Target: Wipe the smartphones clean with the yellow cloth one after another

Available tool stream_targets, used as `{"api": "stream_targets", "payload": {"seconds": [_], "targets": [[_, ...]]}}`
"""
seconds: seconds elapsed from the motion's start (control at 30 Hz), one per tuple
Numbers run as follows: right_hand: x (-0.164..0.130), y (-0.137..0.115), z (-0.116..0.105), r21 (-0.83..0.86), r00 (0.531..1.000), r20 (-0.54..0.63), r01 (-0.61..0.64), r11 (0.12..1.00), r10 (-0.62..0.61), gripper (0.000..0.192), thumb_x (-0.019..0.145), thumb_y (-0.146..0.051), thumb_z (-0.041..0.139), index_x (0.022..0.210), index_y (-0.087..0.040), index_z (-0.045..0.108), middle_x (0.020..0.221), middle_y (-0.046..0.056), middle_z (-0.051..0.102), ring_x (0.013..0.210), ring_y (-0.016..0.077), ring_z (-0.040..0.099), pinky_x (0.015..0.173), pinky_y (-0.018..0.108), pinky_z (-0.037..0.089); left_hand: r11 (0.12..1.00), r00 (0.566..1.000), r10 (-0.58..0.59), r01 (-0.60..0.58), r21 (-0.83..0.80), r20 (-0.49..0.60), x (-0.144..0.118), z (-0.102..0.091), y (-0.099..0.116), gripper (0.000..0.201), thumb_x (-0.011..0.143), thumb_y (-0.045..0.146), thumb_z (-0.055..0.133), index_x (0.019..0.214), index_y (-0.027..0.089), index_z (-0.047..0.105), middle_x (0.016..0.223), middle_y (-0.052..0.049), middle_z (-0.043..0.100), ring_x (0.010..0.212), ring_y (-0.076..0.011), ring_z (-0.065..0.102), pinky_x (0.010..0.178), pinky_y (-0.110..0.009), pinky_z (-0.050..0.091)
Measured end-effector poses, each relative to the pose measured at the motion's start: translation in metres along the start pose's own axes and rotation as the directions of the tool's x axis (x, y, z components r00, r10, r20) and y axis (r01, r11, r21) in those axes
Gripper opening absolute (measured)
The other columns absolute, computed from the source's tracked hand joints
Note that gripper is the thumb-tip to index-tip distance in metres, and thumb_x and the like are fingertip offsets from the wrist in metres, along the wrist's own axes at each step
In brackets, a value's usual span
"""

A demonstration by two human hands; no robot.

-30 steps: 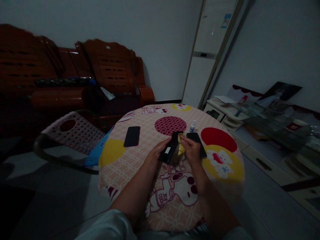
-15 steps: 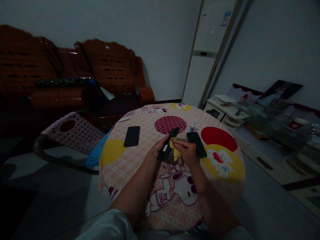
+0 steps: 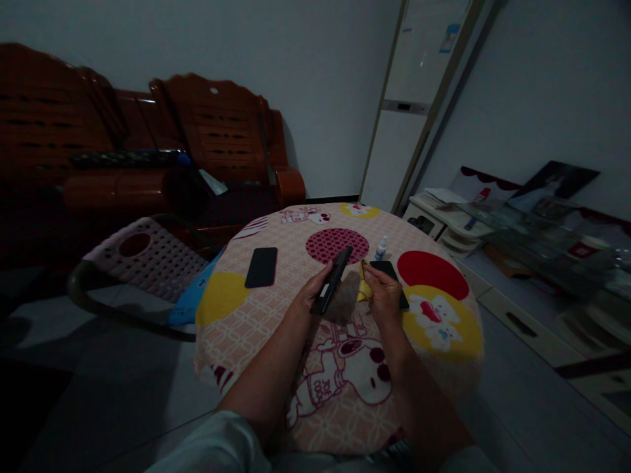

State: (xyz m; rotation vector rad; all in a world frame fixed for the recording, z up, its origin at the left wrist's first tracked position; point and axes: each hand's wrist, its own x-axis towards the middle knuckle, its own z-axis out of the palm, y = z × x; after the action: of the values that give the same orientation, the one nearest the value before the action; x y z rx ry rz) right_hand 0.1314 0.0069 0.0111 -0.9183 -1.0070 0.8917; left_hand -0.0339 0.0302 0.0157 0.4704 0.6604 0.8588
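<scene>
A dark phone (image 3: pixel 333 281) is gripped in my left hand (image 3: pixel 314 288), tilted up off the tablecloth with its long edge toward me. My right hand (image 3: pixel 385 290) pinches a yellow cloth (image 3: pixel 364 288), which hangs from the fingertips to the right of the phone, apart from it. Partly behind my right hand lies another dark phone (image 3: pixel 401 297), flat on the table. Just beyond that one stands a small white bottle (image 3: pixel 381 248) with a blue label. A third phone (image 3: pixel 261 267), dark-screened, lies flat at the left of the table.
The round table wears a patterned pink tablecloth (image 3: pixel 276 341). A woven chair (image 3: pixel 152 263) with a blue item on it stands close on the left. Wooden seats (image 3: pixel 211 131) line the wall behind. On the right is a low cabinet (image 3: pixel 517 309) with a glass top.
My right hand and the yellow cloth have moved right, away from the held phone. That phone has turned more edge-on in my left hand.
</scene>
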Motion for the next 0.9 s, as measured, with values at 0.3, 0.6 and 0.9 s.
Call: {"api": "stream_targets", "payload": {"seconds": [0.3,0.6,0.9], "targets": [[-0.009,-0.007,0.009,0.002,0.996,0.082,-0.021,1.000,0.020,0.026,0.071,-0.032,0.070,0.092,-0.019,0.075,0.094,0.006,0.075,0.083,0.0218,0.070,0.074,0.032,0.055,0.999,0.998,-0.002,0.004,0.033,-0.058,0.002,0.002,-0.005,0.036,0.088,0.044,0.053,0.086,0.010,0.065,0.060,-0.004,0.065,0.043,-0.0123,0.059,0.046,-0.021,0.048],[-0.011,-0.007,0.011,-0.132,0.987,0.155,0.066,0.989,-0.045,0.024,0.074,-0.034,0.067,0.092,-0.021,0.075,0.095,0.005,0.074,0.087,0.0226,0.070,0.077,0.032,0.056,0.997,0.995,-0.081,0.082,0.015,-0.051,0.004,0.002,-0.007,0.043,0.087,0.047,0.053,0.102,0.009,0.066,0.074,-0.010,0.071,0.058,-0.0188,0.066,0.061,-0.029,0.053],[-0.011,-0.011,0.009,-0.140,0.989,0.137,0.069,0.988,-0.050,0.023,0.073,-0.033,0.068,0.091,-0.021,0.076,0.092,0.004,0.075,0.085,0.0220,0.071,0.075,0.031,0.056,0.996,0.994,-0.079,0.081,0.030,-0.072,0.000,0.006,-0.004,0.043,0.088,0.047,0.051,0.094,0.008,0.067,0.060,-0.007,0.067,0.048,-0.0165,0.061,0.055,-0.027,0.051]]}}
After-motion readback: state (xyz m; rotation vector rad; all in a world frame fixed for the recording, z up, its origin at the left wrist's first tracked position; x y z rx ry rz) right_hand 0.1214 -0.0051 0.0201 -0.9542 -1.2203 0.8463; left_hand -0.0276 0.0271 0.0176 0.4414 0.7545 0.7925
